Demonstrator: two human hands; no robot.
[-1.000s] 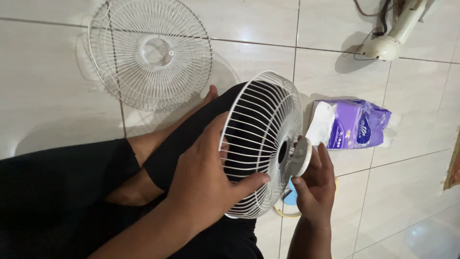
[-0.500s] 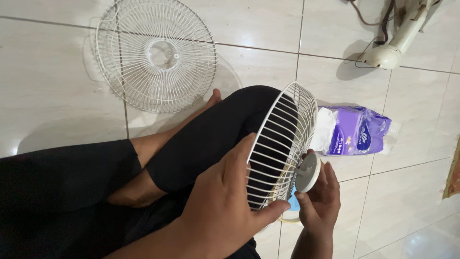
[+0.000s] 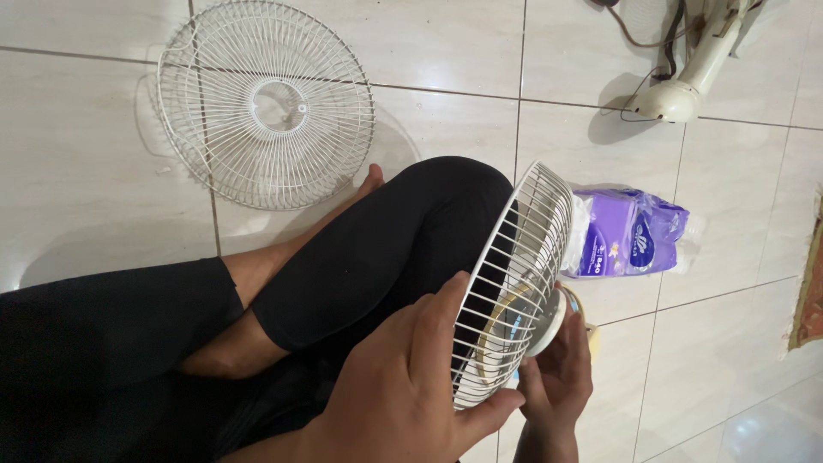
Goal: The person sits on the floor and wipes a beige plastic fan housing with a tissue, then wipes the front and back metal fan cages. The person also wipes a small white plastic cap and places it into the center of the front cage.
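Note:
I sit cross-legged on a tiled floor in black trousers. My left hand (image 3: pixel 403 390) grips the rim of a white wire fan guard (image 3: pixel 514 266), held on edge above my knee. My right hand (image 3: pixel 557 377) is behind the guard, fingers around its round white centre cap (image 3: pixel 549 324). A second white wire fan guard (image 3: pixel 266 103) lies flat on the floor beyond my legs, apart from both hands.
A purple and white pack of tissues (image 3: pixel 630 233) lies on the floor just right of the held guard. A cream fan stand (image 3: pixel 686 81) with a dark cord is at the top right. A yellowish ring and something blue show under the guard.
The held guard has turned further edge-on and dropped slightly. My right hand has slid more behind its centre cap. My left hand has shifted along the rim.

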